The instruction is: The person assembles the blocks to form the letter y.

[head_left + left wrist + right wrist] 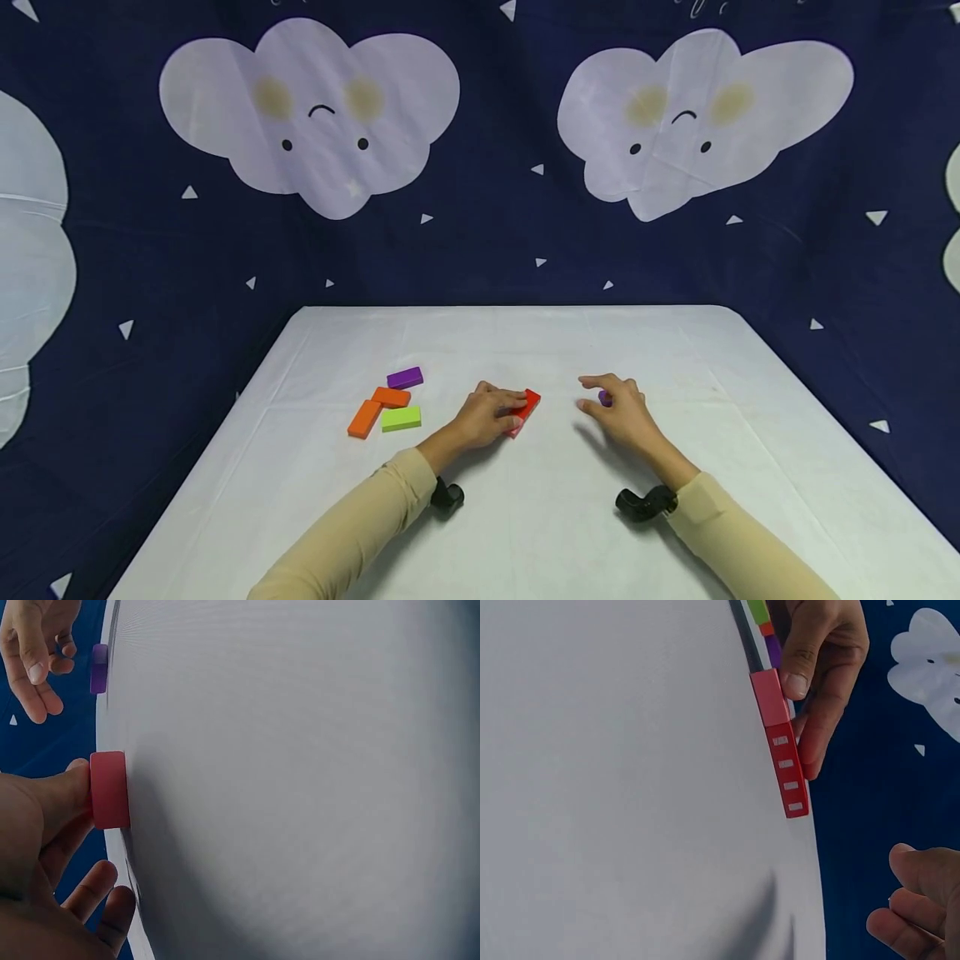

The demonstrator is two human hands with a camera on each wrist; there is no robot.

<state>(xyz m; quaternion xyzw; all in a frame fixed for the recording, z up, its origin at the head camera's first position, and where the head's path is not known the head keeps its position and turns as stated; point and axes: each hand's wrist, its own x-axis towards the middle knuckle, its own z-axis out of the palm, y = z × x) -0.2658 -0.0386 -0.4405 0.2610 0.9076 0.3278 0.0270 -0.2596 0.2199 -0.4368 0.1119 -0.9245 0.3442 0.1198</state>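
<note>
Left hand: left hand [483, 414] has the red block [529, 406] pinched between thumb and fingers; other fingers curl loosely, clear of it.
Red block: mid-counter, between the two hands, long axis slanted; looks to be resting on the counter [562, 542]. Row of four pale marks on one long side, per right wrist view.
Right hand: right hand [626, 412] holds nothing; thumb and index spread apart, fingers relaxed, above the counter.
Lone purple block: lone purple block [605, 398] sits partly hidden behind the right hand in head view. Left wrist view shows a gap between it and the fingers.
Left-side group: cluster purple block [405, 378] at the far end, upper orange block [392, 397] against the lower orange block [364, 419], lime block [401, 418] just beside them. No hand on any of these.
Done: red block is in hand and in the middle, apart from the others; looks at or close to its spot, my call.
Left: red not released. Lone purple block stands apart from red, not gripped. Four grouped blocks lie loose, no ordered layout. I'd call it early.
Unclear: whether red's present position is final; can't tell.
</note>
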